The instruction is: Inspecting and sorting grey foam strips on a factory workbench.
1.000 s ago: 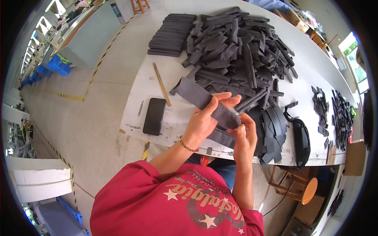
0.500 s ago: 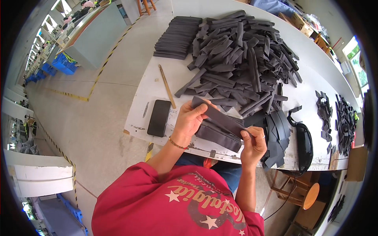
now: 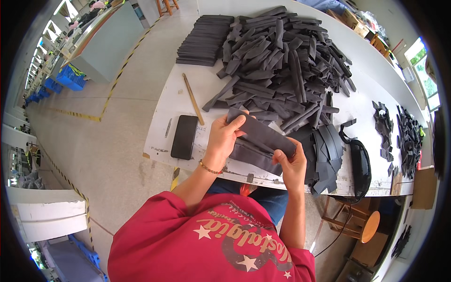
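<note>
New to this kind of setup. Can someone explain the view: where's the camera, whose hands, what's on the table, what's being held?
There's no robot here: a person works bare-handed. The view comes from the left of two wide fisheye cameras worn on their head, looking down, so straight edges bend near the rim. Picture left is the person's left.

The left hand and right hand hold a dark grey strip between them, one near each end. More strips lie below it on the white table.

Beyond are a big loose heap and, to its left, a neat stack. Nearer the left hand are a black phone and a thin wooden stick. Right of the right hand lie flat dark pieces.
</note>
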### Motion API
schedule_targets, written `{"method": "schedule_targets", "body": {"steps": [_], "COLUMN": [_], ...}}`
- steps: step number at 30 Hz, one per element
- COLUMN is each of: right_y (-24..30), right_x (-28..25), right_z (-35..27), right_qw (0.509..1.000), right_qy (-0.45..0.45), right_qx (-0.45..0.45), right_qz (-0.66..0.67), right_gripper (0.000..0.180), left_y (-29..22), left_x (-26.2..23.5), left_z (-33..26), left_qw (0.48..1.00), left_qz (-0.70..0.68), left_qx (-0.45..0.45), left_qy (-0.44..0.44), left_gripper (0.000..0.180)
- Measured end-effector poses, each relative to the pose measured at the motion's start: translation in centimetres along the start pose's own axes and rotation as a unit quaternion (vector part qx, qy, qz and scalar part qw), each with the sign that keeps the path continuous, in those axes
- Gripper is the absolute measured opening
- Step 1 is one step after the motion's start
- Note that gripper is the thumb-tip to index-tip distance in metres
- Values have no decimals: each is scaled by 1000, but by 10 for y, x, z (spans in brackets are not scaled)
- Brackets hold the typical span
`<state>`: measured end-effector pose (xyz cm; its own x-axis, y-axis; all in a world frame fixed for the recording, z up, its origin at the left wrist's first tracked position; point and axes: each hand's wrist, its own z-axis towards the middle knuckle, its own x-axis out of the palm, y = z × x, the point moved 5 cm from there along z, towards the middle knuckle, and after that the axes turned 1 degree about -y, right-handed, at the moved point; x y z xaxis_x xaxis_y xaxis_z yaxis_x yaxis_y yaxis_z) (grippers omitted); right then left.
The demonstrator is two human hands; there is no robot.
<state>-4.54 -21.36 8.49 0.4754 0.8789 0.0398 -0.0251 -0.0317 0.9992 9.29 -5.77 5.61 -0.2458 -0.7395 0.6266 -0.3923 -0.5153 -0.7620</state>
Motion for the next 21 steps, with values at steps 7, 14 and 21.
{"method": "schedule_targets", "body": {"steps": [7, 14, 21], "right_y": [-15, -12, -52], "right_x": [-14, -34, -63], "right_z": [-1, 17, 13], "right_qw": [998, 995, 991], "right_qy": [-22, -91, -101], "right_qx": [26, -4, 88], "right_qz": [44, -30, 22], "right_gripper": [35, 17, 17], "left_y": [13, 10, -13], "left_x": [-8, -1, -46], "left_z": [4, 20, 59], "left_qw": [999, 998, 978], "left_qz": [-7, 55, 172], "left_qx": [-31, -33, 101], "left_qy": [-13, 3, -63], "left_gripper": [22, 25, 22]}}
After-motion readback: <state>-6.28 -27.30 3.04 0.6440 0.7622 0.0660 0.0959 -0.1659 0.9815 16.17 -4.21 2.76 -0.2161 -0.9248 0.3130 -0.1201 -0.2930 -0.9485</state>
